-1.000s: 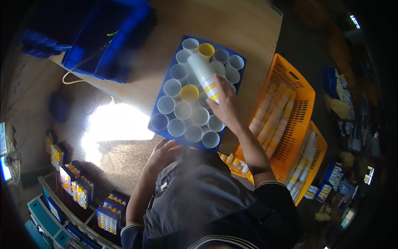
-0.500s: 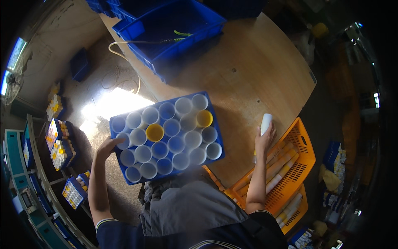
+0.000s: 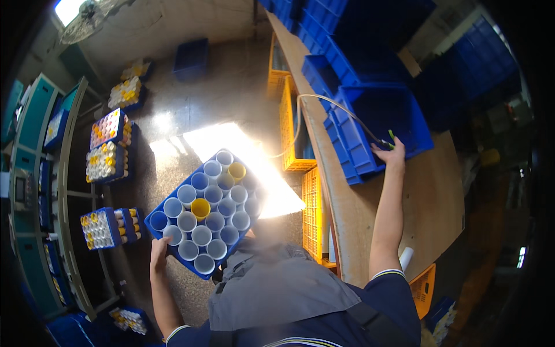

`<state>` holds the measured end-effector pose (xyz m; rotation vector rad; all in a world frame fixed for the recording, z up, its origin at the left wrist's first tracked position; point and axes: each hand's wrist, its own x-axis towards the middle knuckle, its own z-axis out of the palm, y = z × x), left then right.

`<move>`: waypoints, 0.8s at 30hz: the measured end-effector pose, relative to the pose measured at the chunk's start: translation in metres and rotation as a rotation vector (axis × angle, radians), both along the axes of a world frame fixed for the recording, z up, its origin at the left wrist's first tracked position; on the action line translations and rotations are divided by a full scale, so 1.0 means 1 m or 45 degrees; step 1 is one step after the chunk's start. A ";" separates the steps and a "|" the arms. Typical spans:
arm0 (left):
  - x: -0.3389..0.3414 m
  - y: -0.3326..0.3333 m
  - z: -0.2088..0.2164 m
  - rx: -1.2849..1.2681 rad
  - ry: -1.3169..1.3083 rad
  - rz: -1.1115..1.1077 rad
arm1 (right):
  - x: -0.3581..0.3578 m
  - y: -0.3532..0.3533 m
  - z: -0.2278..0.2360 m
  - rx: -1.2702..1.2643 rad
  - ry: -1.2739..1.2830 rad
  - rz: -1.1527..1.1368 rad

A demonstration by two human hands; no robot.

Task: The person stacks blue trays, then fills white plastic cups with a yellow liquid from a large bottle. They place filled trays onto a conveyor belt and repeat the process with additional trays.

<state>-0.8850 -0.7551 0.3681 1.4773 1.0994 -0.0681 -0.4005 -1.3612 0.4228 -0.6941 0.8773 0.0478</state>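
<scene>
My left hand (image 3: 159, 253) grips the near left edge of a blue crate (image 3: 151, 226), its thumb over the rim. White tubes (image 3: 201, 235) stand in the crate with their round ends up, along with two yellow ones, one being the yellow tube (image 3: 200, 209). The crate is held tilted over the floor. My right hand (image 3: 393, 153) is stretched out across the table and closed around a green-and-black air blow gun (image 3: 391, 137), beside an open blue bin (image 3: 419, 124). A pale hose (image 3: 341, 106) runs from it.
A white tube (image 3: 406, 257) lies on the wooden table (image 3: 370, 225) by my right upper arm. Orange crates (image 3: 312, 214) stand along the table's left side. Tube-filled crates (image 3: 104, 162) are stacked on the left, beside a teal machine (image 3: 40, 130). An orange basket (image 3: 425, 289) is near right.
I have turned to the left. My right hand has let go of the white tube, moved forward and taken hold of the air blow gun. The tube-filled crate stays in my left hand.
</scene>
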 end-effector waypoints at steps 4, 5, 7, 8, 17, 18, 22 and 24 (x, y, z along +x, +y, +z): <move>0.019 0.037 -0.029 0.291 0.228 0.381 | 0.031 -0.015 -0.003 0.021 -0.056 -0.348; 0.024 0.041 -0.032 0.289 0.223 0.477 | 0.031 -0.006 0.006 -0.196 -0.218 -0.401; 0.038 0.053 -0.038 0.356 0.336 0.564 | 0.021 0.032 0.033 -0.398 -0.571 -0.300; 0.046 0.059 -0.041 0.437 0.407 0.587 | 0.008 0.057 0.045 -0.711 -0.706 -0.119; 0.139 0.099 -0.089 0.460 0.511 0.691 | 0.032 0.353 0.081 -1.570 -0.893 1.202; 0.153 0.108 -0.092 0.431 0.557 0.683 | 0.033 0.385 0.074 -1.430 -0.846 1.729; 0.217 0.146 -0.094 0.445 0.630 0.647 | -0.010 0.528 -0.001 -1.571 -1.037 2.840; 0.245 0.166 -0.090 0.419 0.495 0.715 | -0.022 0.571 -0.011 -1.547 -1.591 2.905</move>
